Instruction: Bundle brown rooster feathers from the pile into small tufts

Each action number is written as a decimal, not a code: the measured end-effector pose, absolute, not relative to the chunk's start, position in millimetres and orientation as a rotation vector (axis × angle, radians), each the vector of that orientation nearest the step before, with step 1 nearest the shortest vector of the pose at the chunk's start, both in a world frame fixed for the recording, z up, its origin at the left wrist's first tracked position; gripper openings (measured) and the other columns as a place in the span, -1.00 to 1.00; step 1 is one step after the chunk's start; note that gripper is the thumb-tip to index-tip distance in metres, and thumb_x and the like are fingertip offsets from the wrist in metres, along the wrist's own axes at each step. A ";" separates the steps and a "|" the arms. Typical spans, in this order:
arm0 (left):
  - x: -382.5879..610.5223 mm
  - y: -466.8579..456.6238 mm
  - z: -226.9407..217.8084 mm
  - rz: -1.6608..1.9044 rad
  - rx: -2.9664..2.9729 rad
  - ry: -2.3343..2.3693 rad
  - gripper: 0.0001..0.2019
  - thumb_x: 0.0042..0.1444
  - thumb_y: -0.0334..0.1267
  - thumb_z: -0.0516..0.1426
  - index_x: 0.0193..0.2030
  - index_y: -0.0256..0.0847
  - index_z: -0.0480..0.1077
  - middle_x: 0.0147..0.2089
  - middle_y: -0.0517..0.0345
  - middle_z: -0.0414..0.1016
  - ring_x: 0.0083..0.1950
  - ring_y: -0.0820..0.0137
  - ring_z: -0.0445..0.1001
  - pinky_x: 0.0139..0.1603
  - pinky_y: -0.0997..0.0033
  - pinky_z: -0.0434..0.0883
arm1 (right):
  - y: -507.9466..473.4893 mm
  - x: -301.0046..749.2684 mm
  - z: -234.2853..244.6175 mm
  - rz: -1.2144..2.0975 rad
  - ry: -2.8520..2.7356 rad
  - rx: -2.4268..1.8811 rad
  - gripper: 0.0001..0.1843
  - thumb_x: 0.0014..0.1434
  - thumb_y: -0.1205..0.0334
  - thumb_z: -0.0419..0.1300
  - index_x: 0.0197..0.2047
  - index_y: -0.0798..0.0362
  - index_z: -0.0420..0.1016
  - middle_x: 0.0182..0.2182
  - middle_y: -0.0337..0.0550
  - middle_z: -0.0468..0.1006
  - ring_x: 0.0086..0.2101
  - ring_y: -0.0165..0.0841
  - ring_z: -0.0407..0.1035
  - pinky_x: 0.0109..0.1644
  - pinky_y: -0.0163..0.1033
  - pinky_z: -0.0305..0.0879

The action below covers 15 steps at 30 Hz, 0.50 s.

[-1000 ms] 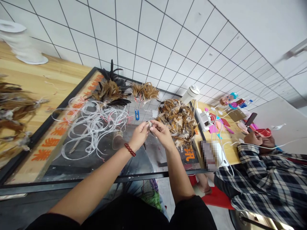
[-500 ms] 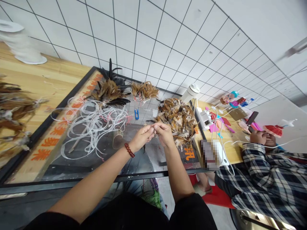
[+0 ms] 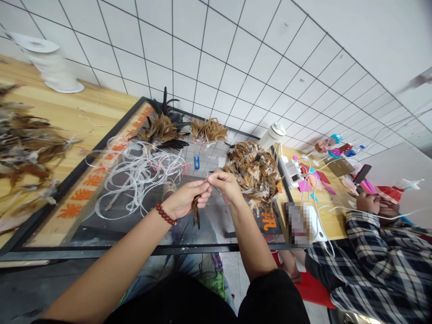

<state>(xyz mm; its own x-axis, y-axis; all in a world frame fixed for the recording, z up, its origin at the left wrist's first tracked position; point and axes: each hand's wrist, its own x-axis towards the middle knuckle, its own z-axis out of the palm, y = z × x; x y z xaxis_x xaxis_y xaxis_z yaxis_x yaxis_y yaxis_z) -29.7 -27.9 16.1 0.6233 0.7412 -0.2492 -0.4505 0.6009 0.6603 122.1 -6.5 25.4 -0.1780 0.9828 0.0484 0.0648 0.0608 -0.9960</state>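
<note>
The left hand [image 3: 193, 193], wearing a beaded bracelet [image 3: 164, 215], has its fingers closed on a small feather tuft [image 3: 195, 213], whose brown ends hang below the palm, over the glass-topped worktop [image 3: 128, 233]; the right hand [image 3: 227, 185] meets it at the fingertips, thumb and forefinger closed in a pinch, though what lies between them is too small to tell; a pile of brown feathers [image 3: 251, 173] lies just beside the right hand; ahead lies a blue U-shaped tool [image 3: 196, 162]; a tangle of white strips [image 3: 130, 175] sprawls to the left.
</note>
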 end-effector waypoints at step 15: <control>-132.3 -72.0 11.1 1.279 0.636 0.973 -0.75 -0.06 -0.17 0.30 -0.48 -0.30 0.37 -0.55 0.25 0.18 -0.56 0.61 0.10 -0.62 0.65 0.11 | 18.1 95.4 4.7 0.707 -2.015 -1.561 -0.83 0.11 0.25 0.06 -0.37 0.07 0.47 -0.46 -0.22 0.48 -0.42 -0.41 0.32 -0.29 -0.32 0.18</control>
